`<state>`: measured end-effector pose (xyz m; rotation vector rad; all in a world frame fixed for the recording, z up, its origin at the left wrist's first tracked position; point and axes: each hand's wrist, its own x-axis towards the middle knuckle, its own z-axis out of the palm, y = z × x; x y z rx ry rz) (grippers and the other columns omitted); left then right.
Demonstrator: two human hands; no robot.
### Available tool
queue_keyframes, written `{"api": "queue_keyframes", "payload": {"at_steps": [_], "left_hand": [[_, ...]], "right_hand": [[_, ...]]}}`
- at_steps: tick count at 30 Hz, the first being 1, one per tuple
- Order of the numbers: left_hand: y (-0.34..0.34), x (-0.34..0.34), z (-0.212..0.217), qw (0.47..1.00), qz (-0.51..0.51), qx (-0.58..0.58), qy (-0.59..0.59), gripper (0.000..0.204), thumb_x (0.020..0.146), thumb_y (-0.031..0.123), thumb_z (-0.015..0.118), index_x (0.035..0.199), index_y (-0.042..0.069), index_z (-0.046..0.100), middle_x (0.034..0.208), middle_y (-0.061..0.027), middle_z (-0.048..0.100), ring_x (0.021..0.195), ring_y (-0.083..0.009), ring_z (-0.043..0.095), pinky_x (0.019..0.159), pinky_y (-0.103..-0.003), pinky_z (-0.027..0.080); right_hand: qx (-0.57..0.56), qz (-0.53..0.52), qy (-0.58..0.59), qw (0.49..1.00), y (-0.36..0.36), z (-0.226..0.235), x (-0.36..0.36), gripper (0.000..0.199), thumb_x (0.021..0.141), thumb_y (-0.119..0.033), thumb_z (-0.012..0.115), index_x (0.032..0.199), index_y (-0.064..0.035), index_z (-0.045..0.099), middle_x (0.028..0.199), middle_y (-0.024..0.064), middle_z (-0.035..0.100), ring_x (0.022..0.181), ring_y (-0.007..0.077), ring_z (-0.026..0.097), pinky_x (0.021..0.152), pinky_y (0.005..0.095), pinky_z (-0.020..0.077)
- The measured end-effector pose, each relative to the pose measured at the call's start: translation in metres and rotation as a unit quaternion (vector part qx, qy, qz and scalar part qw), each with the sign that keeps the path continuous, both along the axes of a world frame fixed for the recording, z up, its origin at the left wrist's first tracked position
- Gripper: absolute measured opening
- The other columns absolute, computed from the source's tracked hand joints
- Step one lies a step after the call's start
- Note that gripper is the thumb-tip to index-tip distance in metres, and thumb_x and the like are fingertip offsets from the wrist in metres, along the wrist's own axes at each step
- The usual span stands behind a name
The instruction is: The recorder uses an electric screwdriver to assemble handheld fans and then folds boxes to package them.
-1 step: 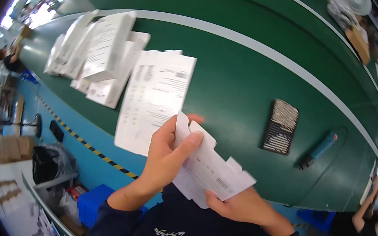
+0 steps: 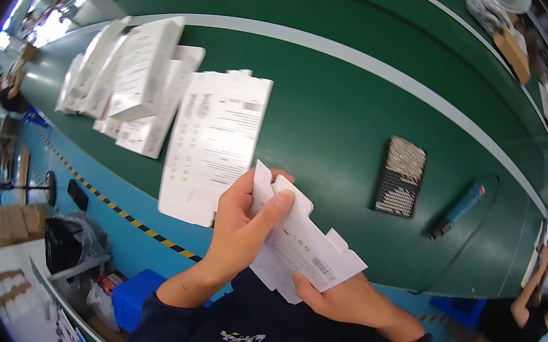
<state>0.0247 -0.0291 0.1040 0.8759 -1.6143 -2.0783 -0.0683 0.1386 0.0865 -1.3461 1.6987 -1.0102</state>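
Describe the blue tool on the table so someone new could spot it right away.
Start at the green table and go toward its right end. Just right of the dark rectangular tray lies the blue tool, slim and pen-shaped with a black tip and trailing cord, the only blue item on the tabletop.

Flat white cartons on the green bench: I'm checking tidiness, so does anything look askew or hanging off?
Yes. The flat carton stack overhangs the green bench's near edge. The assembled white boxes lean unevenly against one another.

Both hands, left hand (image 2: 239, 232) and right hand (image 2: 340, 299), grip a flat white die-cut cardboard carton (image 2: 299, 246) (printed side up) above the green workbench (image 2: 336, 110), near a stack of flattened white cartons (image 2: 212, 143).
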Motion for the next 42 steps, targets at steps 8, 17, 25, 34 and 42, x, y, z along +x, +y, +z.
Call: {"api": "queue_keyframes", "payload": {"at_steps": [8, 17, 25, 34, 42], "left_hand": [[0.042, -0.018, -0.035, 0.996, -0.026, 0.090, -0.001, 0.028, 0.098, 0.013, 0.038, 0.119, 0.000, 0.051, 0.094, -0.0070, 0.061, 0.085, -0.0104, 0.057, 0.077, -0.025, 0.046], [0.048, -0.020, -0.015, 0.957, -0.125, 0.252, 0.077, 0.069, 0.092, 0.025, 0.049, 0.148, 0.000, 0.019, 0.142, -0.0182, 0.041, 0.131, -0.0225, 0.040, 0.106, -0.035, 0.035], [0.063, 0.008, -0.046, 0.963, -0.264, 0.035, -0.041, 0.069, 0.080, 0.012, 0.075, 0.135, -0.003, 0.036, 0.119, -0.0164, 0.060, 0.111, -0.0209, 0.059, 0.090, -0.033, 0.048], [0.059, -0.008, -0.036, 0.987, -0.081, 0.086, 0.111, 0.068, 0.090, 0.020, 0.060, 0.142, 0.000, 0.021, 0.127, -0.0159, 0.047, 0.120, -0.0217, 0.046, 0.101, -0.036, 0.037], [0.068, -0.021, -0.012, 0.995, -0.027, 0.087, 0.036, 0.047, 0.097, 0.010, 0.048, 0.138, 0.004, 0.025, 0.122, -0.0175, 0.053, 0.103, -0.0160, 0.054, 0.088, -0.029, 0.044]], "right_hand": [[-0.140, -0.260, -0.343, 0.892, 0.012, 0.009, 0.019, 0.091, 0.081, -0.008, 0.074, 0.148, -0.0028, 0.012, 0.138, 0.0179, 0.039, 0.126, 0.0263, 0.044, 0.104, 0.0384, 0.0364], [-0.168, -0.325, -0.264, 0.892, 0.004, -0.013, -0.010, 0.096, 0.076, -0.011, 0.080, 0.147, -0.0032, 0.015, 0.133, 0.0169, 0.042, 0.122, 0.0252, 0.047, 0.100, 0.0381, 0.0422], [-0.211, -0.419, -0.331, 0.819, 0.017, -0.026, -0.010, 0.071, 0.088, -0.007, 0.065, 0.145, 0.0004, 0.023, 0.126, 0.0146, 0.052, 0.113, 0.0198, 0.055, 0.094, 0.0323, 0.0466], [-0.081, -0.349, -0.245, 0.901, 0.020, -0.013, -0.011, 0.053, 0.086, -0.013, 0.069, 0.129, -0.0012, 0.040, 0.116, 0.0099, 0.056, 0.105, 0.0131, 0.055, 0.087, 0.0300, 0.0470], [-0.051, -0.414, -0.298, 0.859, 0.012, -0.014, -0.001, 0.039, 0.102, -0.029, 0.038, 0.126, 0.0017, 0.037, 0.107, 0.0095, 0.054, 0.097, 0.0118, 0.050, 0.085, 0.0271, 0.0421]]}}
